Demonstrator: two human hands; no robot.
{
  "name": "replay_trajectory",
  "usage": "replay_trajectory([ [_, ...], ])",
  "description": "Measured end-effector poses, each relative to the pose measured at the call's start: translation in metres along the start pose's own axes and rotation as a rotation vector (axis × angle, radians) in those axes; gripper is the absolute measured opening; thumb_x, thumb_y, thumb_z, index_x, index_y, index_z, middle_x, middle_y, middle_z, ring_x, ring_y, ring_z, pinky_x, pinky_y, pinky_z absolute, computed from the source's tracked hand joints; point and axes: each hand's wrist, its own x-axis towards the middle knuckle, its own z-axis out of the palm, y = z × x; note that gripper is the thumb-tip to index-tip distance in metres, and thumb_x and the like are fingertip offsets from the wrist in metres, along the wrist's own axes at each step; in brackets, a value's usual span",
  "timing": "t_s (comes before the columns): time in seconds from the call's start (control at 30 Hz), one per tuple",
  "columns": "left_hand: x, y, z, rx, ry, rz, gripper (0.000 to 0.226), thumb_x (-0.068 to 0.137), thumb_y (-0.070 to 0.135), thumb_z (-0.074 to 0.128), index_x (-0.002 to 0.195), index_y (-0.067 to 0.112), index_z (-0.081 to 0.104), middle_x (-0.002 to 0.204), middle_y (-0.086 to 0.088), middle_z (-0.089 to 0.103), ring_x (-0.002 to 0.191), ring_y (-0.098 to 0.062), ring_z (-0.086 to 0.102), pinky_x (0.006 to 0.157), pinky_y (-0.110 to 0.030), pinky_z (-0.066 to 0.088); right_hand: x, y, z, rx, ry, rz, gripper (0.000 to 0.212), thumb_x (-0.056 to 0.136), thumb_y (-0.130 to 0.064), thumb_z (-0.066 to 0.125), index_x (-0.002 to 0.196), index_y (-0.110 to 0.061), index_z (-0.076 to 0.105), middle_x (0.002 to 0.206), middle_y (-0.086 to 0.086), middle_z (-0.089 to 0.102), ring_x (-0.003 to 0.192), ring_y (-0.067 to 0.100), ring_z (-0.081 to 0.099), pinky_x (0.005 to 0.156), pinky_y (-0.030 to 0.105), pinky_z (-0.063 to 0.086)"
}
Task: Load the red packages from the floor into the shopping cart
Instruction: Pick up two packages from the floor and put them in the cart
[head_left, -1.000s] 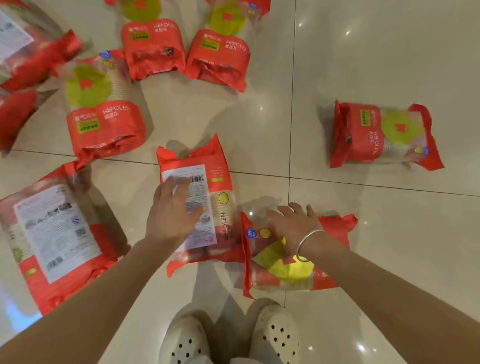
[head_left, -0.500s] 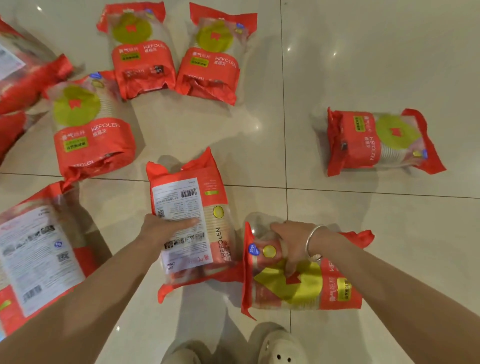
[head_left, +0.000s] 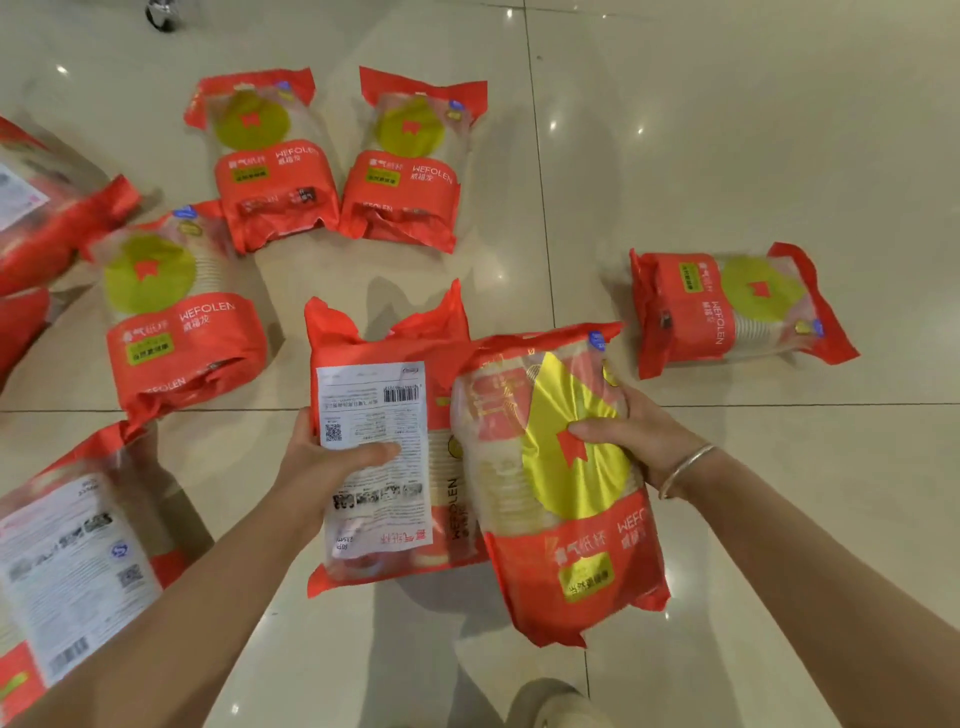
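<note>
Slippery film is the worry here: the left hand (head_left: 332, 462) clamps the label-side package (head_left: 384, 457) with its thumb curled over the white label, and the right hand (head_left: 631, 441) pinches the yellow-disc package (head_left: 558, 483) by one edge, thumb on the front and fingers (head_left: 626, 402) wrapped behind. Both packs look lifted off the floor (head_left: 727, 130), touching each other, and either could slide loose. The other red packages (head_left: 182, 317) lie scattered near the person's feet, easy to trip over, and no cart shows.

Glossy tile floor (head_left: 727, 130), shoe (head_left: 563, 706), caster wheel (head_left: 162, 13) top-left.
</note>
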Motion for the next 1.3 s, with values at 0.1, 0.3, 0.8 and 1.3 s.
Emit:
replay_trajectory([
  [0.1, -0.019, 0.042, 0.005, 0.014, -0.044, 0.060, 0.070, 0.057, -0.004, 0.088, 0.112, 0.022, 0.055, 0.101, -0.001, 0.075, 0.090, -0.021, 0.073, 0.075, -0.039, 0.057, -0.018, -0.028, 0.005, 0.156, 0.093, -0.050, 0.064, 0.056, -0.011, 0.081, 0.116, -0.013, 0.059, 0.089, -0.001, 0.077, 0.080, 0.016, 0.074, 0.065, 0.026, 0.058],
  [0.3, -0.104, 0.160, 0.013, 0.085, -0.114, 0.087, 0.088, 0.038, 0.010, 0.096, 0.115, 0.029, 0.057, 0.102, 0.002, 0.076, 0.092, -0.018, 0.073, 0.080, -0.040, 0.056, -0.106, -0.129, 0.005, 0.274, 0.225, -0.094, 0.113, 0.044, -0.023, 0.088, 0.145, -0.008, 0.040, 0.107, 0.004, 0.075, 0.090, 0.019, 0.074, 0.067, 0.028, 0.059],
  [0.8, -0.439, 0.489, 0.046, 0.312, -0.361, 0.252, 0.082, 0.047, 0.017, 0.095, 0.122, 0.022, 0.061, 0.107, 0.002, 0.075, 0.098, -0.018, 0.072, 0.092, -0.048, 0.054, -0.475, -0.448, 0.006, 0.361, 0.426, -0.232, 0.054, 0.060, -0.017, 0.080, 0.110, -0.018, 0.060, 0.091, -0.001, 0.077, 0.082, 0.019, 0.075, 0.065, 0.028, 0.059],
  [1.3, -0.666, 0.571, 0.116, 0.556, -0.925, 0.517, 0.086, 0.043, 0.028, 0.090, 0.122, 0.018, 0.058, 0.106, -0.004, 0.075, 0.090, -0.021, 0.074, 0.082, -0.045, 0.059, -0.771, -0.465, 0.064, 0.585, 0.951, -0.386, 0.067, 0.059, -0.019, 0.087, 0.119, -0.018, 0.059, 0.104, 0.008, 0.076, 0.087, 0.024, 0.074, 0.073, 0.038, 0.060],
])
